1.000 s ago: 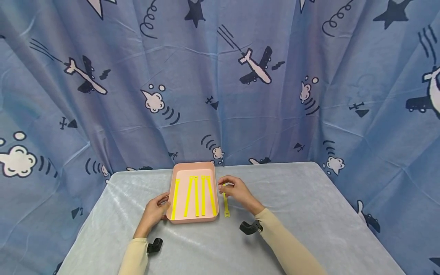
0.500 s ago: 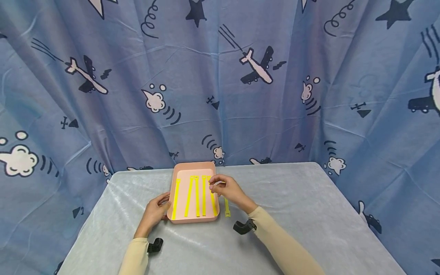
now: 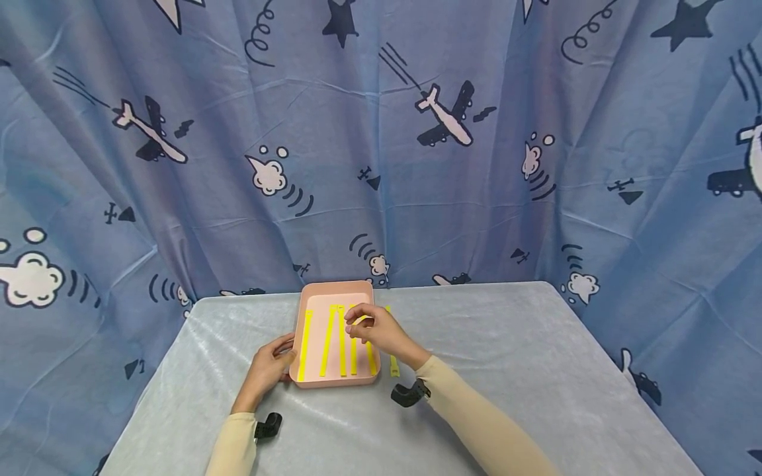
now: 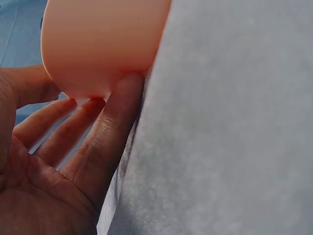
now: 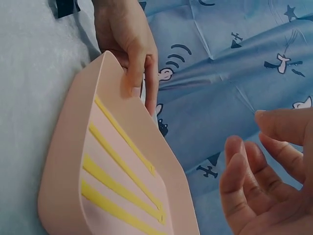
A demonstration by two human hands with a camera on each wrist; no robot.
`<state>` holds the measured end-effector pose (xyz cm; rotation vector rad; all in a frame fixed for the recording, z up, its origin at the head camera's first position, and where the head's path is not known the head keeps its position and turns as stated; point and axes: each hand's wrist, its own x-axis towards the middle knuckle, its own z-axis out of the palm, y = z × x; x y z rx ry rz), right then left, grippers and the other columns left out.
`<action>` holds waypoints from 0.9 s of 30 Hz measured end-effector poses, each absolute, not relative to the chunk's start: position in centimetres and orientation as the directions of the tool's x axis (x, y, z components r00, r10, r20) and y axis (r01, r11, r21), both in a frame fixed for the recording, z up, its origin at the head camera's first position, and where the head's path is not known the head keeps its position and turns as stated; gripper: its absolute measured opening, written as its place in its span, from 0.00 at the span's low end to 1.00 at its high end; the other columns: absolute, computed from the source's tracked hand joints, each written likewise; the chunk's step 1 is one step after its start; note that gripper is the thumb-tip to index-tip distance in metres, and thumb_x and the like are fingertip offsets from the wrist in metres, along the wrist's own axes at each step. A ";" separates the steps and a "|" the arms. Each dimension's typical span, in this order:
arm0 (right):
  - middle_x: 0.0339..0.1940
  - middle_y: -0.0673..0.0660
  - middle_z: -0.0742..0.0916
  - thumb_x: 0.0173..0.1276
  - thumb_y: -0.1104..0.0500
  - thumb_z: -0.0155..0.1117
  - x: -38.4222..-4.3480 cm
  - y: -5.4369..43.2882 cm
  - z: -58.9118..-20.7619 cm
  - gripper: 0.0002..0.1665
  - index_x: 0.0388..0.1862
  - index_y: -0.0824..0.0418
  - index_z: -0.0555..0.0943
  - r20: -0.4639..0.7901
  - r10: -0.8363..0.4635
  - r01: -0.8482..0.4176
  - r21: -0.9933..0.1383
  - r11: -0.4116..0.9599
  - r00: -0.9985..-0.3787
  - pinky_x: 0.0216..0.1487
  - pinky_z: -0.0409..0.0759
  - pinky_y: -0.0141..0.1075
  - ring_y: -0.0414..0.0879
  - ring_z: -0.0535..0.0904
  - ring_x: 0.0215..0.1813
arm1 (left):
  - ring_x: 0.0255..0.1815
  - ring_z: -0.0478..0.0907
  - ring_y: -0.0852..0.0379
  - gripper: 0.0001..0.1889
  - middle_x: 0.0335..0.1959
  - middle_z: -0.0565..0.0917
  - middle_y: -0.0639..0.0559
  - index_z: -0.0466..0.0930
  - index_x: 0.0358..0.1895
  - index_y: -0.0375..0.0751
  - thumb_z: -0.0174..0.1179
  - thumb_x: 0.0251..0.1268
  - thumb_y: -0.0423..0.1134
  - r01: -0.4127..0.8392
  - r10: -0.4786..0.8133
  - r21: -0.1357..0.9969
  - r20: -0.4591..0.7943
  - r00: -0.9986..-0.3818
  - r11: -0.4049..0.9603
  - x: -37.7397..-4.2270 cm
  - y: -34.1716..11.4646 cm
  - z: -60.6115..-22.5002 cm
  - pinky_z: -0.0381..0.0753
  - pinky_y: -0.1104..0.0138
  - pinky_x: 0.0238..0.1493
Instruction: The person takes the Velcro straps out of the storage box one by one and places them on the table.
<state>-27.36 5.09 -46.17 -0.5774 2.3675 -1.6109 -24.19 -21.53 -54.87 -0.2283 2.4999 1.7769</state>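
Note:
A shallow pink tray [image 3: 316,350] lies on the table with several thin yellow strips [image 3: 305,347] set lengthwise in it. The strips have a wider, slotted-looking head at one end. My left hand [image 3: 266,367] holds the tray's left wall, thumb over the rim and fingers against the outside, as the right wrist view also shows. Above the right half of the tray hovers my right hand [image 3: 383,332], fingers loosely bent and holding nothing; it covers parts of the strips there. One more yellow strip [image 3: 395,367] lies on the table just right of the tray, partly hidden by that hand.
A pale grey cloth [image 3: 506,357] covers the table. Behind its far edge hangs a blue curtain [image 3: 333,218] printed with planes and stars. Each wrist carries a black camera mount [image 3: 269,425].
My right hand has moved left, from over the loose strip beside the tray to above the tray's right half. The left hand and the tray have stayed in place.

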 end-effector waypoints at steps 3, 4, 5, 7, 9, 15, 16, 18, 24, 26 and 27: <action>0.45 0.55 0.83 0.67 0.62 0.65 -27.4 4.6 -46.1 0.12 0.49 0.61 0.80 0.038 -0.448 -0.205 -0.921 0.330 -0.893 0.38 0.83 0.39 0.44 0.83 0.39 | 0.48 0.82 0.52 0.26 0.66 0.75 0.38 0.69 0.71 0.45 0.57 0.71 0.37 -0.157 -0.083 0.933 -0.137 -0.987 0.324 -24.2 -21.5 -54.9 0.86 0.61 0.29; 0.45 0.55 0.83 0.67 0.62 0.65 -27.4 4.4 -46.1 0.12 0.49 0.61 0.81 0.041 -0.452 -0.209 -0.921 0.328 -0.891 0.38 0.84 0.41 0.45 0.83 0.39 | 0.49 0.82 0.51 0.26 0.66 0.75 0.38 0.69 0.71 0.45 0.57 0.71 0.37 -0.154 -0.082 0.933 -0.135 -0.987 0.324 -24.2 -21.6 -54.9 0.86 0.60 0.29; 0.45 0.54 0.84 0.67 0.61 0.65 -27.4 4.3 -46.2 0.12 0.49 0.60 0.81 0.041 -0.455 -0.210 -0.921 0.328 -0.890 0.39 0.84 0.41 0.45 0.83 0.39 | 0.49 0.82 0.51 0.26 0.66 0.75 0.38 0.69 0.70 0.44 0.57 0.71 0.37 -0.152 -0.081 0.935 -0.133 -0.988 0.321 -24.2 -21.6 -54.9 0.86 0.60 0.29; 0.45 0.54 0.84 0.67 0.61 0.66 -27.4 3.9 -46.3 0.12 0.48 0.60 0.81 0.048 -0.464 -0.219 -0.921 0.323 -0.885 0.39 0.83 0.41 0.45 0.83 0.39 | 0.49 0.82 0.51 0.25 0.66 0.75 0.38 0.69 0.70 0.44 0.57 0.70 0.37 -0.149 -0.079 0.938 -0.131 -0.988 0.313 -24.1 -21.6 -54.9 0.86 0.60 0.28; 0.45 0.53 0.84 0.67 0.60 0.66 -27.3 3.6 -46.4 0.11 0.48 0.59 0.81 0.048 -0.470 -0.223 -0.919 0.325 -0.882 0.38 0.83 0.37 0.44 0.83 0.40 | 0.48 0.83 0.51 0.25 0.66 0.76 0.38 0.70 0.70 0.44 0.57 0.70 0.36 -0.148 -0.082 0.940 -0.129 -0.988 0.306 -24.0 -21.7 -54.9 0.86 0.60 0.28; 0.43 0.52 0.84 0.67 0.59 0.67 -27.4 2.4 -46.5 0.10 0.46 0.56 0.81 0.080 -0.496 -0.291 -0.884 0.365 -0.865 0.35 0.82 0.32 0.42 0.81 0.40 | 0.48 0.83 0.51 0.25 0.65 0.76 0.38 0.70 0.70 0.44 0.57 0.70 0.36 -0.150 -0.092 0.936 -0.127 -0.988 0.320 -24.0 -22.0 -55.0 0.86 0.60 0.27; 0.43 0.51 0.84 0.67 0.59 0.67 -27.5 2.2 -46.4 0.09 0.46 0.56 0.82 0.089 -0.502 -0.309 -0.874 0.375 -0.861 0.35 0.82 0.32 0.42 0.80 0.40 | 0.47 0.83 0.51 0.25 0.65 0.76 0.37 0.69 0.70 0.44 0.57 0.70 0.36 -0.146 -0.089 0.935 -0.124 -0.988 0.323 -24.0 -22.0 -55.0 0.86 0.60 0.27; 0.42 0.52 0.84 0.66 0.59 0.68 -27.6 1.9 -46.2 0.10 0.46 0.57 0.82 0.105 -0.514 -0.343 -0.852 0.395 -0.851 0.35 0.82 0.31 0.43 0.80 0.40 | 0.47 0.83 0.52 0.25 0.65 0.76 0.38 0.70 0.70 0.45 0.58 0.70 0.37 -0.142 -0.085 0.937 -0.121 -0.989 0.320 -24.1 -21.9 -54.9 0.85 0.60 0.27; 0.44 0.51 0.85 0.66 0.58 0.68 -28.0 1.2 -46.3 0.10 0.45 0.55 0.82 0.129 -0.555 -0.432 -0.777 0.458 -0.822 0.44 0.81 0.28 0.41 0.81 0.43 | 0.45 0.83 0.52 0.25 0.64 0.77 0.36 0.70 0.69 0.42 0.58 0.70 0.36 -0.118 -0.070 0.940 -0.101 -0.992 0.320 -24.0 -21.8 -54.8 0.85 0.60 0.26; 0.45 0.52 0.86 0.66 0.58 0.69 -28.2 1.0 -46.3 0.10 0.45 0.54 0.81 0.138 -0.576 -0.463 -0.753 0.467 -0.806 0.45 0.80 0.28 0.40 0.81 0.44 | 0.45 0.83 0.52 0.25 0.64 0.77 0.36 0.71 0.69 0.42 0.58 0.70 0.36 -0.118 -0.071 0.940 -0.100 -0.992 0.321 -24.0 -21.8 -54.8 0.85 0.60 0.26; 0.45 0.52 0.86 0.66 0.59 0.69 -28.3 0.9 -46.3 0.10 0.45 0.54 0.81 0.143 -0.588 -0.481 -0.739 0.471 -0.796 0.46 0.80 0.27 0.40 0.80 0.44 | 0.46 0.83 0.52 0.25 0.64 0.77 0.36 0.71 0.69 0.43 0.58 0.70 0.36 -0.119 -0.071 0.939 -0.101 -0.992 0.322 -24.0 -21.8 -54.8 0.85 0.60 0.26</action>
